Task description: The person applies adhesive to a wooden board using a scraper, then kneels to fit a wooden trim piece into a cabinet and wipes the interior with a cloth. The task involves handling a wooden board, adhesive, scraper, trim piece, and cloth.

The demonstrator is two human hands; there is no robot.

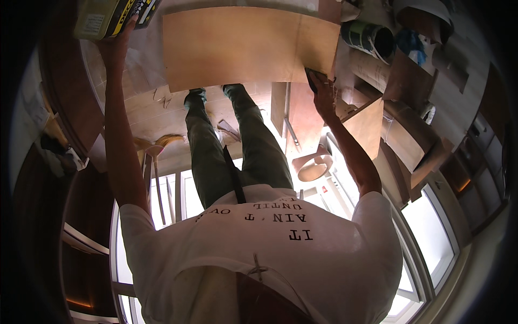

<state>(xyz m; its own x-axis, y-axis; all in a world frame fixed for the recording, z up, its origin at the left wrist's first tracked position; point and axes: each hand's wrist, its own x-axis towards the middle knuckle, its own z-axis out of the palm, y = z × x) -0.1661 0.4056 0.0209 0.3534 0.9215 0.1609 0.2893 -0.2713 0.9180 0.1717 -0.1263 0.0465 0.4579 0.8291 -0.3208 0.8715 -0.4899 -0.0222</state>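
My left hand (115, 47) is raised at the top left and grips a yellow and black rectangular tin (110, 15) from below. My right hand (324, 94) holds a small dark flat tool (314, 77) pressed against the right part of a large light plywood board (237, 46). The board lies flat in front of my feet (216, 92). My white printed shirt and dark green trousers fill the middle and lower picture.
A green and white bucket (369, 39) lies on its side right of the board, with a blue cloth (413, 43) past it. Several brown wood panels (367, 127) lean at the right. A broom (162, 141) lies at the left. Bright windows (431, 227) run along the bottom.
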